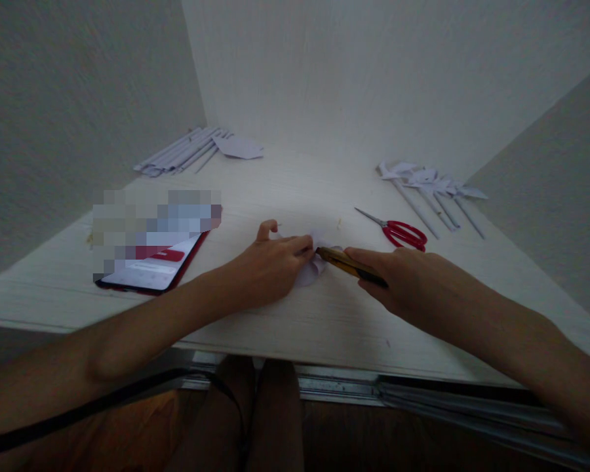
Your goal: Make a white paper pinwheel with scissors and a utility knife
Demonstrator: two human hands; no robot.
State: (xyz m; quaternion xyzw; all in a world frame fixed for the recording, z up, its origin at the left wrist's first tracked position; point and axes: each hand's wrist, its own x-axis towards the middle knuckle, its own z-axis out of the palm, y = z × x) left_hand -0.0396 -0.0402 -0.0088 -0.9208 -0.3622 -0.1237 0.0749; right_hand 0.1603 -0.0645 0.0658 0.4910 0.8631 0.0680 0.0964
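Note:
My left hand (270,259) lies on the white table (285,321), fingers pressed down on a small piece of white paper (311,270). My right hand (393,278) is closed round a yellow-and-black utility knife (347,262), whose tip touches the paper right beside my left fingertips. Most of the paper is hidden under my left hand.
Red-handled scissors (397,231) lie just behind my right hand. Several paper pinwheels on sticks (432,190) rest at the back right, a bundle of rolled paper sticks (184,152) and a folded paper (240,147) at the back left. A red-cased phone (152,265) lies at the left.

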